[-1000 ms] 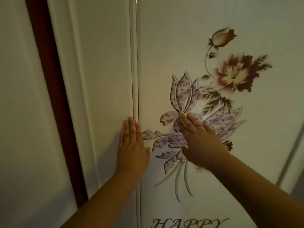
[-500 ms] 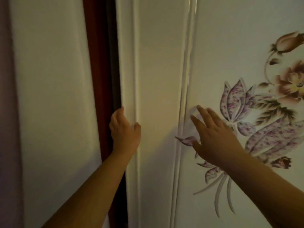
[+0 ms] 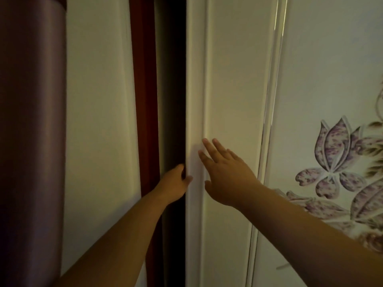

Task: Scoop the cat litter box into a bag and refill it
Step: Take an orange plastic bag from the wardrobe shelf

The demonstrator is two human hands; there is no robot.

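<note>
Gripping the left edge of the white sliding door point(image 3: 232, 100), the left hand point(image 3: 174, 183) has its fingers curled round into the dark gap point(image 3: 170, 79) beside it, thumb lying on the door's front face. That forearm reaches up from the lower left. The right hand point(image 3: 226, 172) lies flat on the same door just beside the left one, fingers straight and spread, pointing up and to the left, holding nothing; its forearm comes in from the lower right corner. No litter box, scoop or bag shows anywhere in view. Right of the door sits a second white panel point(image 3: 331, 69) printed with purple flowers point(image 3: 333, 150). Left of the gap stand a dark red frame point(image 3: 143, 79), a pale wall point(image 3: 97, 100) and a brown rounded column point(image 3: 31, 121).
</note>
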